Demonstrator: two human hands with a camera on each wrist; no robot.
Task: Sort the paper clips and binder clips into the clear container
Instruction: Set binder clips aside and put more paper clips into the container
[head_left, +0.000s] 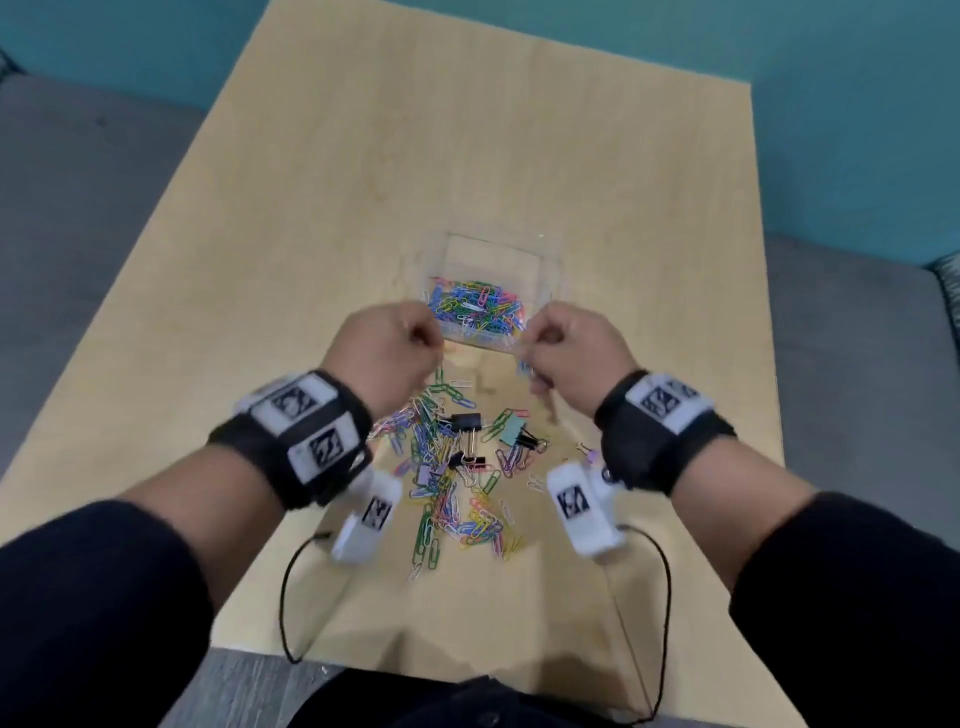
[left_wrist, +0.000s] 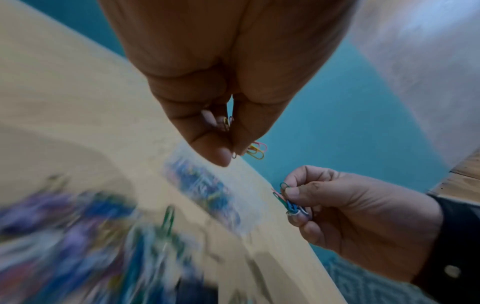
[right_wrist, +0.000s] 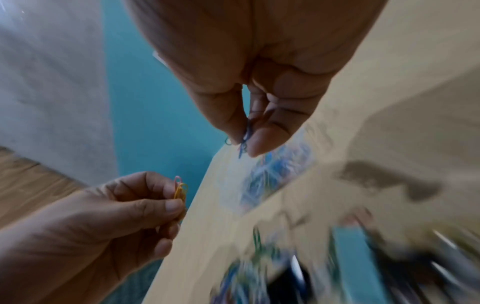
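Paper clips (head_left: 447, 483) in many colours lay scattered on the light wooden table (head_left: 322, 208), near its close edge, with several black binder clips (head_left: 466, 422) and a pale green one (head_left: 513, 430) mixed into the pile. Just beyond the pile stood the clear container (head_left: 493, 291), its near half already holding a layer of coloured paper clips.

Both hands hovered over the container's near edge, 1 at each corner. The left hand (head_left: 387, 358) had thumb and fingers pinched on a small bunch of yellow and pink clips (left_wrist: 255, 151). The right hand (head_left: 569, 353) pinched its own bunch of blue and green clips (left_wrist: 289, 200) between thumb and curled fingers. The 2 hands were near each other but apart.

Each wrist wore a black strap with white marker tags, and thin black cables trailed toward the table's near edge. The table pile was blurred in both wrist views.
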